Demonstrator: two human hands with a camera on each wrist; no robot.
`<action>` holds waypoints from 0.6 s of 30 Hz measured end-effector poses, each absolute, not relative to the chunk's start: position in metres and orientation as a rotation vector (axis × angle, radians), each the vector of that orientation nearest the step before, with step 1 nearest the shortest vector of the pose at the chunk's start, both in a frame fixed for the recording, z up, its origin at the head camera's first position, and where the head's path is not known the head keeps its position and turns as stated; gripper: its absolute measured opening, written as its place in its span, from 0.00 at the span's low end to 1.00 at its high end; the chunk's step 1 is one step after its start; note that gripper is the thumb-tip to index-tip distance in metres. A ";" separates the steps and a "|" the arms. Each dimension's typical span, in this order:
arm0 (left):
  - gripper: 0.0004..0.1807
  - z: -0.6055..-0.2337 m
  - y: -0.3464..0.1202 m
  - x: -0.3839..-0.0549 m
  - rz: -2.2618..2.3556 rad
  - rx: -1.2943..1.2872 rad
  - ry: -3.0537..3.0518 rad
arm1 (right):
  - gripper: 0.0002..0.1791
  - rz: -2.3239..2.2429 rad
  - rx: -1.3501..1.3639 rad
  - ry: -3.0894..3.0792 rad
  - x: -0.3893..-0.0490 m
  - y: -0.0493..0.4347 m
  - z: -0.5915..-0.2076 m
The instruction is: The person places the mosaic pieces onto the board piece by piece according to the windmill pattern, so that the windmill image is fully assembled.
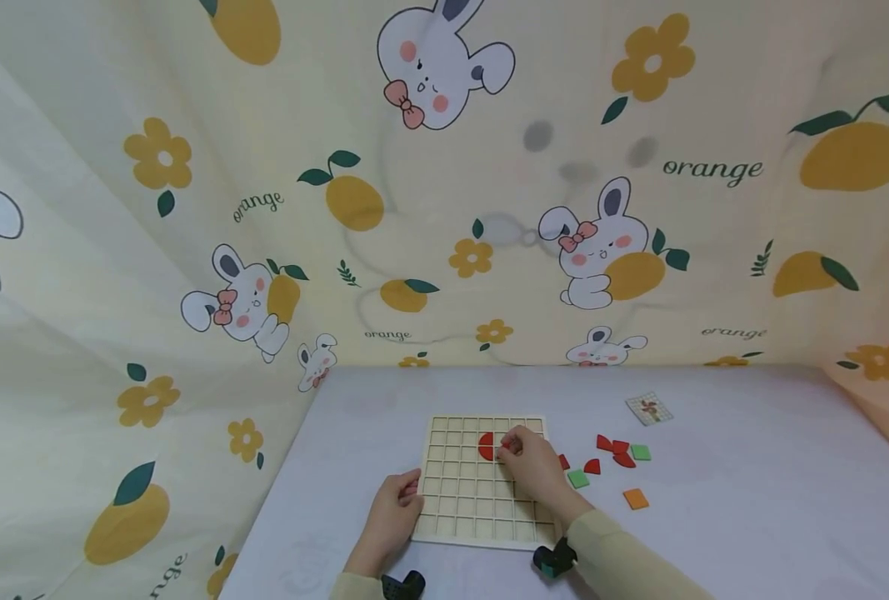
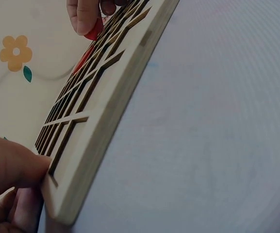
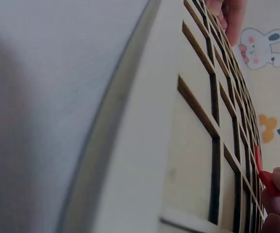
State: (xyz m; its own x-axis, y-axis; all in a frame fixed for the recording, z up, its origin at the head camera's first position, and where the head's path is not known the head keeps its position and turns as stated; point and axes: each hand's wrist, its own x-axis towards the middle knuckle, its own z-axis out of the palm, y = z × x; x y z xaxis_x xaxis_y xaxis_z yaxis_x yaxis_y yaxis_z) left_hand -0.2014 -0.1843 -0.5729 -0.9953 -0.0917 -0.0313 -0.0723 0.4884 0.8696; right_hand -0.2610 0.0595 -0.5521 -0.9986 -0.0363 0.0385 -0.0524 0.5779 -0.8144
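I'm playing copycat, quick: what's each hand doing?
Left hand: holding the grid board by its edge.
Right hand: pinching a red piece.

Curtained-off tabletop space, rabbit-print cloth (image 1: 429,183) behind and beside, pale table (image 1: 751,475)

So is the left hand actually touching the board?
Touching. The left wrist view shows it: the left hand has its thumb tip on the edge of the board, no gap between.

Both wrist views crop the hands (image 1: 396,507) (image 1: 532,465), and the card (image 1: 650,408) is too small to read.
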 end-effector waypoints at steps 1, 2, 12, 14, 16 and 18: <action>0.24 -0.573 -0.184 -0.201 -1.571 0.145 -2.693 | 0.07 1.421 0.081 -2.780 -0.261 0.059 -0.552; 0.24 -0.573 -0.184 -0.202 -1.569 0.142 -2.693 | 0.08 1.411 0.081 -2.788 -0.261 0.059 -0.553; 0.24 -0.573 -0.185 -0.201 -1.566 0.125 -2.686 | 0.11 1.305 0.100 -2.815 -0.259 0.062 -0.554; 0.24 -0.574 -0.186 -0.201 -1.567 0.126 -2.683 | 0.10 1.279 0.129 -2.821 -0.258 0.063 -0.554; 0.24 -0.574 -0.186 -0.202 -1.571 0.130 -2.684 | 0.09 1.236 0.175 -2.830 -0.256 0.063 -0.553; 0.24 -0.574 -0.185 -0.202 -1.570 0.128 -2.684 | 0.07 1.186 0.217 -2.839 -0.256 0.064 -0.553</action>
State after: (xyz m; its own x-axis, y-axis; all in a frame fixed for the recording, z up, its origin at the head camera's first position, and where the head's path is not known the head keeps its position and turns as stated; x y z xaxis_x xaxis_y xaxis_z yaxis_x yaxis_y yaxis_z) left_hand -0.2017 -0.1855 -0.5743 -0.9962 -0.0855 -0.0162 -0.0560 0.4876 0.8713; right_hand -0.2557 0.0641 -0.5529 -0.9885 -0.1074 0.1062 -0.1510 0.6946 -0.7034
